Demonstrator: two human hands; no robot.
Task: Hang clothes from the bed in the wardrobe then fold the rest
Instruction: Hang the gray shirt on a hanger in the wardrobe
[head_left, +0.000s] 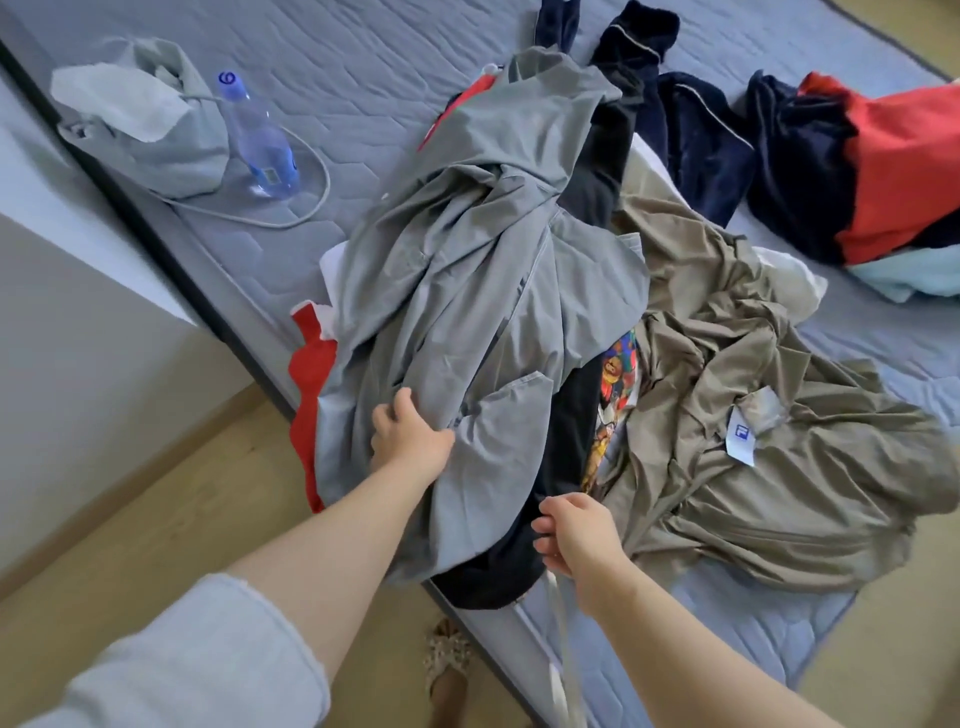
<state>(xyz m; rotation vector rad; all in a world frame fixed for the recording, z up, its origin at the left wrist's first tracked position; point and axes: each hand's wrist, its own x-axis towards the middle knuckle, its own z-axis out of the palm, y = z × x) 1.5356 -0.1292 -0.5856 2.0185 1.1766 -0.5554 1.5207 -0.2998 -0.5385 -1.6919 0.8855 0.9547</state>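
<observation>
A heap of clothes lies on the grey quilted mattress (363, 78). On top is a large grey garment (467, 260). My left hand (410, 436) grips its lower edge near the bed's side. Beside it lies an olive-brown jacket (753, 441) with a white label. A black garment with a colourful print (613, 395) shows between them. My right hand (571, 535) is curled round a thin pale strip (563, 634) that hangs down over the bed's edge; I cannot tell what it is. A red and white garment (311, 374) sticks out under the grey one.
Dark navy clothes (696, 135) and a red and navy pile (893, 161) lie at the far right. A grey drawstring bag (156, 135) and a clear water bottle (260, 140) sit at the mattress's left edge. Below are wooden floor (156, 519) and a slipper (447, 670).
</observation>
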